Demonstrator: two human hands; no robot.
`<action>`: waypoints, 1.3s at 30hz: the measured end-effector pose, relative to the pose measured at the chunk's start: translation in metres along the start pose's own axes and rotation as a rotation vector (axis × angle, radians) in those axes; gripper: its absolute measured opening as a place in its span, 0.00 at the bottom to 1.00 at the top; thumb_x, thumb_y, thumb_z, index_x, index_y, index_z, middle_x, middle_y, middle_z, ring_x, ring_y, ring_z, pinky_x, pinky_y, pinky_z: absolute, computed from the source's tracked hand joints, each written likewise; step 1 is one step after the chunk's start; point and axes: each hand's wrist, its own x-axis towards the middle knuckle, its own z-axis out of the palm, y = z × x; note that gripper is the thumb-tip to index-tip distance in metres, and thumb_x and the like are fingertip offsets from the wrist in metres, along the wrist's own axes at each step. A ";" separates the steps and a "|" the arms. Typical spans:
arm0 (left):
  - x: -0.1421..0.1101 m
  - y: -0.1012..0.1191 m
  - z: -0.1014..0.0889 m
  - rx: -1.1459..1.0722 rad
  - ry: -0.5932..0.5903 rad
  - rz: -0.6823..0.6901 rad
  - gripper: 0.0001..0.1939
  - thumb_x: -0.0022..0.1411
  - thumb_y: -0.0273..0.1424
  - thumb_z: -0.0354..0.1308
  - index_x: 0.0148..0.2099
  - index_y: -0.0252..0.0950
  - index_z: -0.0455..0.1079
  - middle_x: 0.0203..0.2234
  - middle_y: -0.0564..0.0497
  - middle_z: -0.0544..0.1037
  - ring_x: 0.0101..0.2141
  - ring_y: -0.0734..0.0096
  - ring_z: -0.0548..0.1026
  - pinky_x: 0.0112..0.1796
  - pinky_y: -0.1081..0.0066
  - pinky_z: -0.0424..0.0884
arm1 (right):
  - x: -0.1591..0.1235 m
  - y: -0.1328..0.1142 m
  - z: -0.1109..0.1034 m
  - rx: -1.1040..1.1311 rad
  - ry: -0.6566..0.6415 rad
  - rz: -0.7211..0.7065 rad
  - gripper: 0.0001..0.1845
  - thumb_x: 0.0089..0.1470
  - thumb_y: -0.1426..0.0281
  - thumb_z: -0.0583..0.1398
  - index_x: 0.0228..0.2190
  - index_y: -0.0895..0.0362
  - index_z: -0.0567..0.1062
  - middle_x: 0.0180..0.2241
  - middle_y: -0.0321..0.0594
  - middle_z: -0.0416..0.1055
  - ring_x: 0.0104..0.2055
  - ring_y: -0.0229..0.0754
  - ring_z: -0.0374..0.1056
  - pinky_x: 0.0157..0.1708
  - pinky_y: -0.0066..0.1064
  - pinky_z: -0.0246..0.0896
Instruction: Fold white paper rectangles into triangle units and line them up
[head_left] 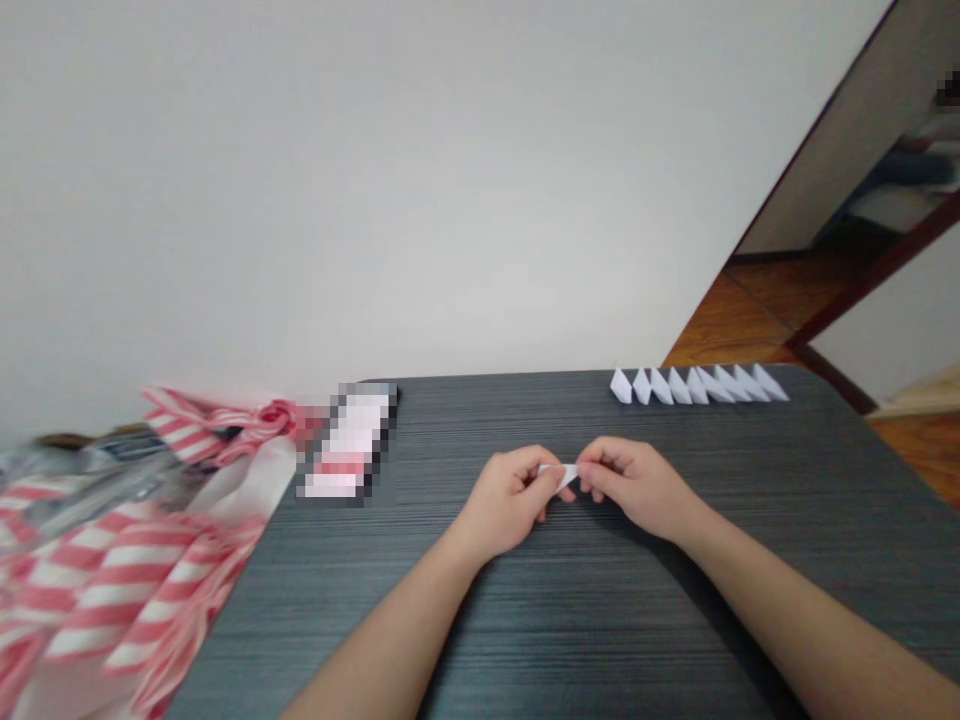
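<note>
Between my two hands is a small folded piece of white paper, held just above the dark table. My left hand pinches it between thumb and fingers from the left, covering part of it. On the other side, my right hand grips the paper's right tip with thumb and forefinger. Several folded white paper pieces, pointed in shape, stand in a slanting row along the table's far right edge, beyond my right hand.
The dark wood-grain table meets a pale wall at its far edge. A blurred-out flat object, perhaps a phone, lies at the far left. Red-and-white striped cloth is heaped beside the table's left edge. A doorway opens at right.
</note>
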 end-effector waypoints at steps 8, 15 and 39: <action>0.000 -0.001 0.000 -0.002 -0.024 -0.017 0.15 0.65 0.39 0.54 0.34 0.33 0.74 0.27 0.49 0.80 0.19 0.79 0.69 0.22 0.78 0.62 | -0.001 -0.004 -0.004 -0.088 -0.027 -0.040 0.08 0.58 0.69 0.58 0.28 0.56 0.74 0.22 0.34 0.72 0.25 0.37 0.68 0.27 0.27 0.62; 0.000 -0.012 0.000 0.045 0.005 0.002 0.15 0.67 0.39 0.52 0.36 0.34 0.73 0.26 0.51 0.79 0.20 0.78 0.68 0.23 0.77 0.62 | -0.001 -0.002 -0.001 -0.035 -0.026 -0.006 0.08 0.59 0.69 0.58 0.29 0.57 0.74 0.22 0.34 0.72 0.24 0.36 0.67 0.27 0.26 0.61; -0.001 -0.004 -0.001 -0.103 -0.132 0.032 0.15 0.65 0.37 0.56 0.42 0.30 0.76 0.28 0.50 0.75 0.23 0.79 0.67 0.25 0.77 0.64 | 0.000 0.004 -0.002 -0.006 0.068 -0.283 0.06 0.61 0.73 0.57 0.33 0.55 0.73 0.31 0.36 0.69 0.33 0.38 0.66 0.36 0.30 0.61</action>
